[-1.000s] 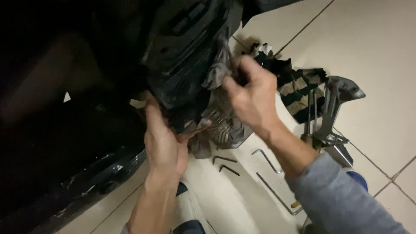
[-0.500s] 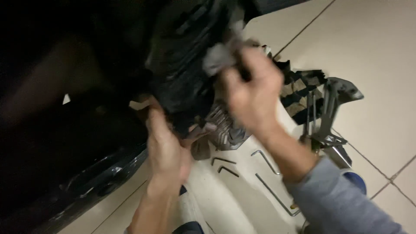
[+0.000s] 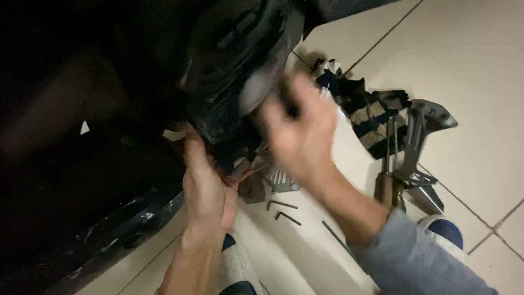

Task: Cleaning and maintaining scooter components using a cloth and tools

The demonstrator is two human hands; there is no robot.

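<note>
At centre left of the frame, the left hand [image 3: 204,188] presses from below against the black plastic part [image 3: 234,71], its grip closed on the lower edge to steady it. The right hand [image 3: 300,128] is blurred; I cannot tell its grip. Hex keys [image 3: 284,210] lie on the floor [image 3: 464,71], near for reaching.

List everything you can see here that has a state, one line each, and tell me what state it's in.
left hand: pressed up against the underside of the black part, fingers hidden.
right hand: blurred by motion, gripping something grey at the black part; grip unclear.
black part: raised off the floor, in shadow.
striped cloth: crumpled on the tiled floor.
hex keys: lying loose on a white surface.
grey metal bracket: lying on the floor beside the cloth.
</note>
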